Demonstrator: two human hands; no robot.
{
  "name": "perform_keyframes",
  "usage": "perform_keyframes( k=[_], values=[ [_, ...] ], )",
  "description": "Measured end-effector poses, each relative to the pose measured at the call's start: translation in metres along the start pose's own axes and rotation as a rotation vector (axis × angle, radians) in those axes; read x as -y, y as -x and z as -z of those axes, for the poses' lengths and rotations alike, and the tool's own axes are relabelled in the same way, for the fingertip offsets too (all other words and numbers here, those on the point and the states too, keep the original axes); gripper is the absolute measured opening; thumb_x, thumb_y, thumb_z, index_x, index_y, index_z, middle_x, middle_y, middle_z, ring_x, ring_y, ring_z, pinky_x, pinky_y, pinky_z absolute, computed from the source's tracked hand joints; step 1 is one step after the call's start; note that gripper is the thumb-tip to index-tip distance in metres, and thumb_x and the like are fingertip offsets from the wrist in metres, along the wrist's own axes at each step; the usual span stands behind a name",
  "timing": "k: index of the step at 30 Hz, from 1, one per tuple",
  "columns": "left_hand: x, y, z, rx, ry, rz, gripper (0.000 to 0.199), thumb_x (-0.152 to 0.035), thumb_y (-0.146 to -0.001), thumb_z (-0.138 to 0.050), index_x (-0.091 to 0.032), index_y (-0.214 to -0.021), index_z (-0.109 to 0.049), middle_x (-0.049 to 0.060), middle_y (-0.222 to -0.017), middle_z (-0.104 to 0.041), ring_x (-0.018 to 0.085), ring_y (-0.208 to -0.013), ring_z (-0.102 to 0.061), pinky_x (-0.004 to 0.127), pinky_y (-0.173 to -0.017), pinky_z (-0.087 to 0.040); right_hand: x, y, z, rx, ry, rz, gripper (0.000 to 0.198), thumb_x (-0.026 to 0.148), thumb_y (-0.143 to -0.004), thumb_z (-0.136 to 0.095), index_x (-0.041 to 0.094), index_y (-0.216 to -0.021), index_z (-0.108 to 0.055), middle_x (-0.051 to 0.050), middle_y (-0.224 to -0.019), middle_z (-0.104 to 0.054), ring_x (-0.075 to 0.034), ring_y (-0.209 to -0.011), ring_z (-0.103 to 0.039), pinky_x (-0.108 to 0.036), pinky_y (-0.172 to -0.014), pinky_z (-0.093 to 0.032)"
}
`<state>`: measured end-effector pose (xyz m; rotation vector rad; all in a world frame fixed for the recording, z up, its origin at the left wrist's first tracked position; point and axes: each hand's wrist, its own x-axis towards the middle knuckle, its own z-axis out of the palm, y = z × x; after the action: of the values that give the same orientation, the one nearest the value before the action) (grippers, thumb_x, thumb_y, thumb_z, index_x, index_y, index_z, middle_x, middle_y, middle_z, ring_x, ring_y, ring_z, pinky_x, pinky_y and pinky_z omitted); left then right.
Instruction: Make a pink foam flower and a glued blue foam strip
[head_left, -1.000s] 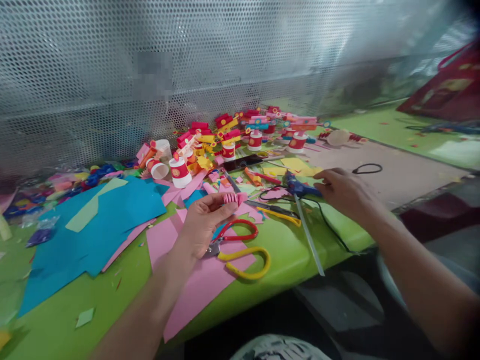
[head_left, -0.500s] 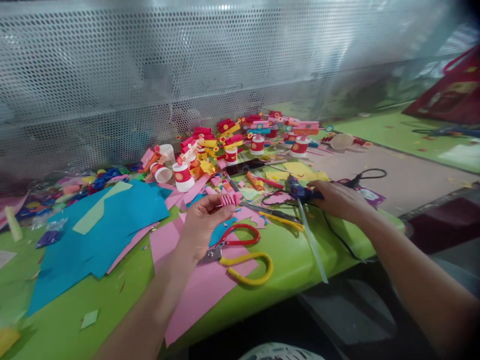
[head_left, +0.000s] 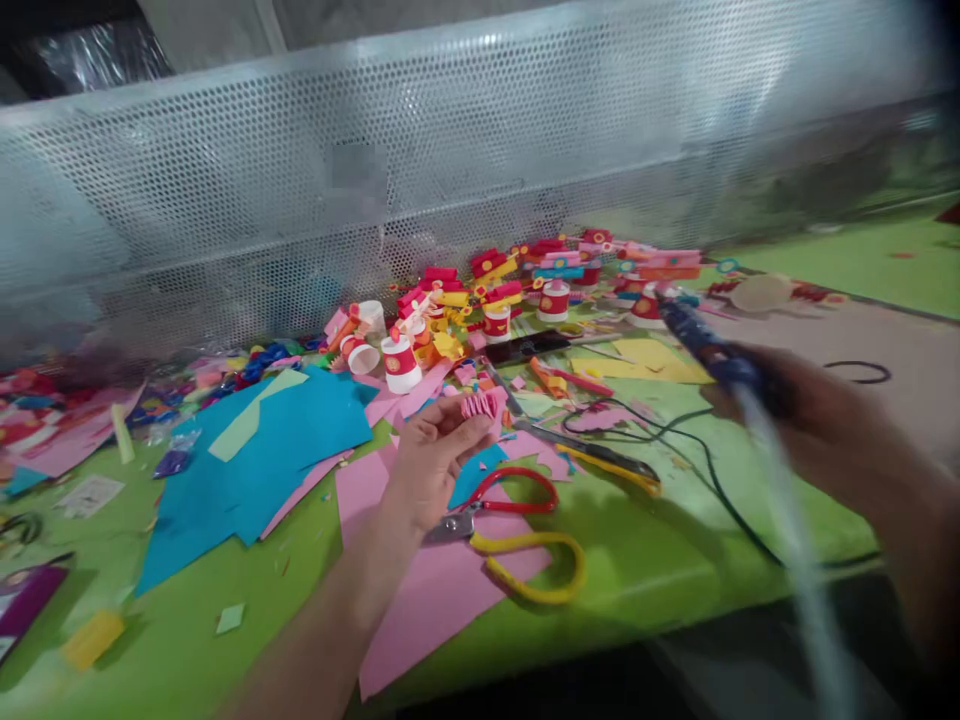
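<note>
The left hand (head_left: 435, 460) holds a small pink pleated paper piece (head_left: 484, 404) pinched between the thumb and the fingertips, raised a little above the green table top (head_left: 645, 570). The right hand (head_left: 817, 420) is closed around the handle of a blue hot glue gun (head_left: 705, 345); this hand is blurred, but the grip looks firm. The nozzle of the gun points toward 11 o'clock, and a pale translucent glue stick (head_left: 787, 530) comes out from its back toward 5 o'clock. A thin black cable (head_left: 720, 490) lies on the table below the gun.

The two hands are well apart, with the pleated piece at 9 o'clock from the gun. My judgement is that the step in hand is bringing the glue gun to the folded piece, and no glue is put on it yet. The next move calls for a nozzle set close to the pleats and a gentle press of the trigger, with the left fingers away from the hot tip.

Just below the left hand, at 5 o'clock, lie scissors with red and yellow loop handles (head_left: 517, 525) on a pink paper sheet (head_left: 427, 590). At 9 o'clock is a large blue paper sheet (head_left: 255, 460). At 12 o'clock, near the perforated metal screen (head_left: 450, 170), stand many small red, yellow and white paper figures (head_left: 487, 300).
</note>
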<state>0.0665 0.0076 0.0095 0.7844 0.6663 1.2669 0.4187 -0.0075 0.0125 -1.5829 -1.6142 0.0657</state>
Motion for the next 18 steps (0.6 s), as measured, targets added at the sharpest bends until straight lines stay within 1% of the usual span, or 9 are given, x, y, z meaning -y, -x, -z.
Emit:
perform_keyframes(
  k=[1,2,3,4,6,9,11,14,18],
  values=[
    [0.001,0.000,0.000,-0.005,0.002,-0.006,0.032,-0.019,-0.065,-0.093,-0.016,-0.093,-0.077,0.000,-0.084,-0.077,0.010,-0.077,-0.071,0.024,-0.079,-0.062,0.015,0.008,0.001,-0.058,-0.087,-0.089,0.035,0.052,-0.079,-0.069,0.021,-0.096,-0.070,-0.004,-0.080,-0.068,-0.021,-0.069,-0.060,-0.034,-0.061,-0.047],
    [0.001,-0.001,0.000,-0.014,0.004,-0.018,0.032,-0.019,-0.064,-0.093,-0.017,-0.092,-0.077,0.000,-0.085,-0.077,0.011,-0.078,-0.072,0.024,-0.080,-0.062,0.031,0.017,0.000,-0.103,-0.154,-0.152,0.037,0.058,-0.078,-0.070,0.022,-0.075,-0.067,-0.003,-0.071,-0.064,-0.019,-0.063,-0.056,-0.033,-0.056,-0.043],
    [0.001,-0.001,0.000,-0.029,0.007,-0.033,0.032,-0.019,-0.064,-0.093,-0.017,-0.092,-0.077,0.000,-0.085,-0.077,0.011,-0.078,-0.072,0.025,-0.080,-0.062,0.048,0.026,0.000,-0.065,-0.231,-0.171,0.039,0.059,-0.079,-0.071,0.022,-0.068,-0.065,-0.003,-0.068,-0.064,-0.018,-0.062,-0.055,-0.032,-0.055,-0.042],
    [0.001,-0.001,0.000,-0.047,0.010,-0.051,0.032,-0.019,-0.063,-0.093,-0.017,-0.091,-0.077,-0.001,-0.084,-0.076,0.011,-0.078,-0.072,0.025,-0.079,-0.062,0.065,0.035,-0.002,-0.071,-0.342,-0.187,0.037,0.059,-0.079,-0.072,0.022,-0.071,-0.068,-0.001,-0.065,-0.062,-0.018,-0.060,-0.054,-0.032,-0.054,-0.041],
    [-0.001,-0.001,-0.001,-0.085,0.011,-0.080,0.033,-0.018,-0.062,-0.094,-0.018,-0.089,-0.076,-0.001,-0.083,-0.076,0.011,-0.077,-0.071,0.024,-0.077,-0.062,0.095,0.049,-0.005,0.033,-0.583,-0.227,0.034,0.059,-0.079,-0.073,0.025,-0.080,-0.071,0.000,-0.062,-0.060,-0.019,-0.054,-0.051,-0.033,-0.049,-0.041],
    [-0.003,-0.001,-0.003,-0.096,-0.003,-0.093,0.033,-0.019,-0.062,-0.093,-0.017,-0.090,-0.076,-0.001,-0.082,-0.075,0.010,-0.075,-0.070,0.023,-0.074,-0.062,0.127,0.064,-0.010,0.138,-0.586,-0.197,0.045,0.063,-0.084,-0.064,0.027,-0.057,-0.062,-0.003,-0.058,-0.057,-0.022,-0.057,-0.053,-0.034,-0.052,-0.044],
    [-0.004,0.000,-0.004,-0.079,-0.004,-0.089,0.033,-0.020,-0.063,-0.093,-0.017,-0.090,-0.076,-0.001,-0.082,-0.075,0.009,-0.073,-0.069,0.022,-0.073,-0.062,0.137,0.071,-0.015,0.173,-0.493,-0.207,0.054,0.067,-0.087,-0.056,0.027,-0.051,-0.059,-0.004,-0.059,-0.057,-0.023,-0.059,-0.053,-0.033,-0.052,-0.044],
    [-0.003,0.000,-0.003,-0.062,-0.013,-0.097,0.031,-0.021,-0.065,-0.092,-0.018,-0.092,-0.076,-0.001,-0.083,-0.075,0.008,-0.073,-0.068,0.021,-0.072,-0.061,0.139,0.079,-0.025,0.198,-0.425,-0.250,0.054,0.072,-0.083,-0.056,0.028,-0.052,-0.062,-0.004,-0.061,-0.059,-0.022,-0.059,-0.053,-0.032,-0.049,-0.043],
    [-0.002,0.000,-0.002,-0.087,-0.018,-0.129,0.030,-0.021,-0.064,-0.093,-0.018,-0.090,-0.076,-0.001,-0.084,-0.076,0.009,-0.074,-0.069,0.021,-0.073,-0.061,0.126,0.085,-0.041,0.256,-0.467,-0.243,0.046,0.069,-0.081,-0.061,0.027,-0.067,-0.070,-0.002,-0.061,-0.057,-0.019,-0.056,-0.053,-0.029,-0.047,-0.045]
  ],
)
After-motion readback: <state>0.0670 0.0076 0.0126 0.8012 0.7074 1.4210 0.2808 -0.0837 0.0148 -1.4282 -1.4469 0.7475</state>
